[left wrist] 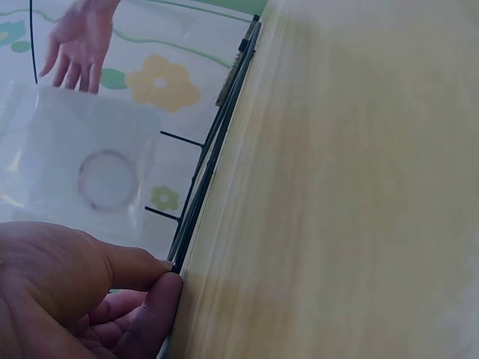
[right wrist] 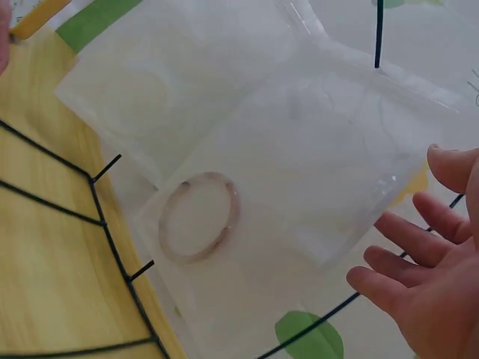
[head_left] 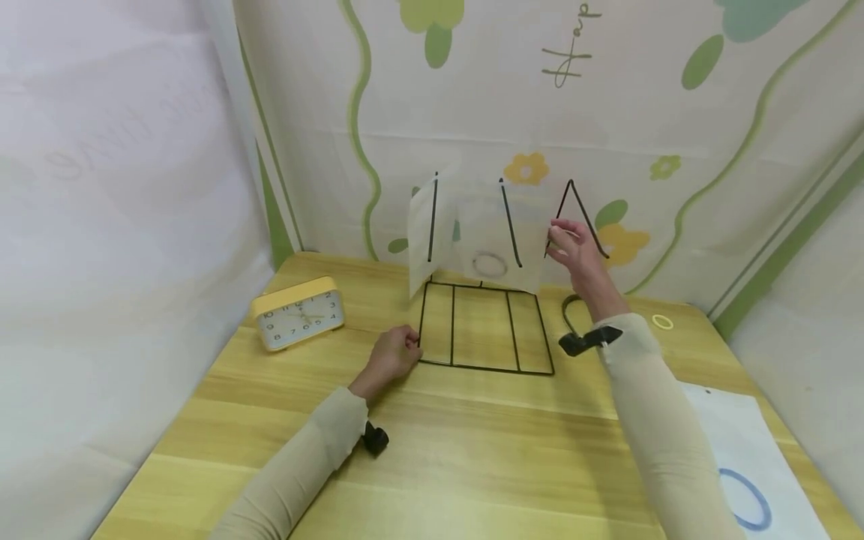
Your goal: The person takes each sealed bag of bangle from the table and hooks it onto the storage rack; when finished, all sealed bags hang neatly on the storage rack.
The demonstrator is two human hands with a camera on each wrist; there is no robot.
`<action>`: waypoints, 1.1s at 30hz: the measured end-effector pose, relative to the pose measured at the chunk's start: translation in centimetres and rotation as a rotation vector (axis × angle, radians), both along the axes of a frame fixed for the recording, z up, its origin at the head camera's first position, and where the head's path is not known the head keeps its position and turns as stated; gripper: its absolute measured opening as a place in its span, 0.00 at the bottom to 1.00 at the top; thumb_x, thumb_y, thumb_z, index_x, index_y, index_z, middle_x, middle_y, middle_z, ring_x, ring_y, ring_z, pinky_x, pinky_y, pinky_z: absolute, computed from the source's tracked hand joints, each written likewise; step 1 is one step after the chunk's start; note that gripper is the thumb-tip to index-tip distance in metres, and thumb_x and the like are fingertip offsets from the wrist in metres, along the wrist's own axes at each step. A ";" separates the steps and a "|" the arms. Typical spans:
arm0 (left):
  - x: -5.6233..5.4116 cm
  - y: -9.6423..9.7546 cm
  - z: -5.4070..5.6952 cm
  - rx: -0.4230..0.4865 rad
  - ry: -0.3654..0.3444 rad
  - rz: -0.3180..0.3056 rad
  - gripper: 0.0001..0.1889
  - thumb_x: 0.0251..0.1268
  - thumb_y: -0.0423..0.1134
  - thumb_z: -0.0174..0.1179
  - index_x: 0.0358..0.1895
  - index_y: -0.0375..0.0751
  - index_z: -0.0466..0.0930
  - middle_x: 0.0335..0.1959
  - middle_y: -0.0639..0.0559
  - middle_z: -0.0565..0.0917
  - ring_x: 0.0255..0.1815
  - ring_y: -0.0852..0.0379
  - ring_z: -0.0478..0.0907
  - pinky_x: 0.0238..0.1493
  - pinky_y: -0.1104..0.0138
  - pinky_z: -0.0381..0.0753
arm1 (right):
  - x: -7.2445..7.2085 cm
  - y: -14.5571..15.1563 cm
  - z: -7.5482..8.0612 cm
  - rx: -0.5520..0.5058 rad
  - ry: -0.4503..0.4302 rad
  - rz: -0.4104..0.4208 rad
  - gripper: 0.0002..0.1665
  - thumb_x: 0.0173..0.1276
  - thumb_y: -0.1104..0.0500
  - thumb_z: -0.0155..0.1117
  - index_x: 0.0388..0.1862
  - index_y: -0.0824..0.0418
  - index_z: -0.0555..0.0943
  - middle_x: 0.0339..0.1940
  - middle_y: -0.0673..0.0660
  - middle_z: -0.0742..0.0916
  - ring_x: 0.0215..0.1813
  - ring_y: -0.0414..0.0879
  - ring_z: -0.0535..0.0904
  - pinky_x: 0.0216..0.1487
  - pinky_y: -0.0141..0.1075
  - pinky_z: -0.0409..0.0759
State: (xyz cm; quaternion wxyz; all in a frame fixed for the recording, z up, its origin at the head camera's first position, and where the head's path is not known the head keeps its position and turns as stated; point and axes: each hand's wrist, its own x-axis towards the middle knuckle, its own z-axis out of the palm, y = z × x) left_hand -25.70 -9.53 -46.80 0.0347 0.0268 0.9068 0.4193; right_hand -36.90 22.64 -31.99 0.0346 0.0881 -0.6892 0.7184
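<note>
A black wire display rack [head_left: 502,368] stands on the wooden table, with prongs rising at its back. From two of them hang clear plastic bags: the left bag [head_left: 424,232] is turned at an angle, and the right bag [head_left: 482,225] contains a thin bangle [right wrist: 166,231]. My left hand [head_left: 394,352] pinches the front left corner of the rack's base between thumb and fingers, as the left wrist view shows up close. Beside the right bag's edge is my right hand [head_left: 579,251], its fingers loosely spread and holding nothing in the right wrist view.
A yellow clock [head_left: 300,315] stands left of the rack. On the right lie a small pale yellow ring [head_left: 663,322] and a clear bag [head_left: 776,442] with a blue ring [head_left: 761,501]. A dark curved piece [head_left: 565,311] sits under the right wrist. Patterned cloth [head_left: 472,97] hangs behind.
</note>
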 end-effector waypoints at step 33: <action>-0.1 0.3 0.0 -0.019 0.049 0.008 0.14 0.62 0.32 0.64 0.50 0.33 0.80 0.32 0.51 0.81 0.30 0.58 0.76 0.36 0.66 0.78 | 15.7 25.8 -13.3 0.035 -0.001 -0.070 0.20 0.71 0.75 0.53 0.49 0.53 0.82 0.43 0.46 0.89 0.44 0.33 0.85 0.43 0.24 0.80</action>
